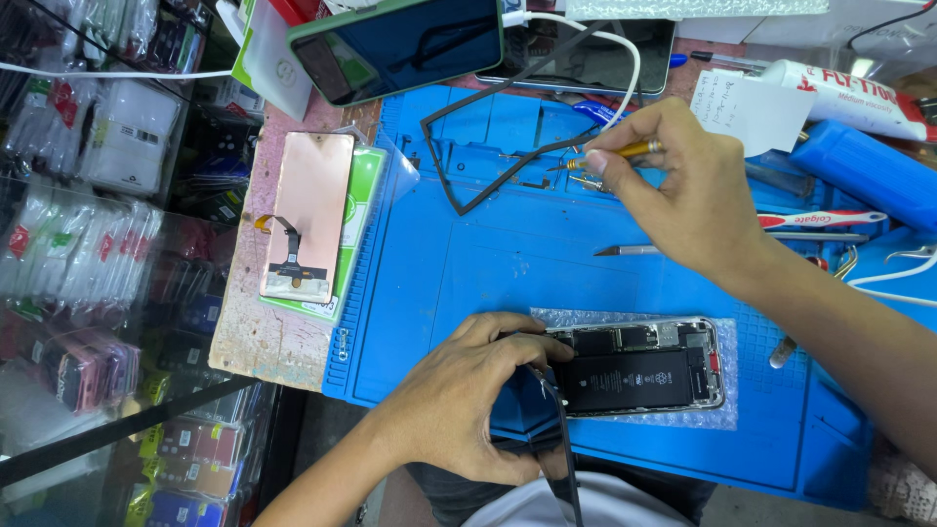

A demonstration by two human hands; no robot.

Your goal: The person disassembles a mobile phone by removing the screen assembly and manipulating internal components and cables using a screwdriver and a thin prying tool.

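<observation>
— What is being held at the bottom centre of the frame?

— The lifted screen (pixel 561 439) is being clamped in the left hand (pixel 468 400), its grip closed on the dark panel's edge. Just right of it, the opened phone (pixel 639 376) is lying on the blue mat (pixel 468 254), long axis running left to right.

— And further up?

— Well apart, at upper centre, a brass-handled tool (pixel 615 153) is being pinched by the right hand (pixel 683 185), tip pointing left toward a loose black frame (pixel 488 137).

The opened phone (pixel 639 366) lies on the mat (pixel 488 263), right of the display panel (pixel 307 215).
</observation>
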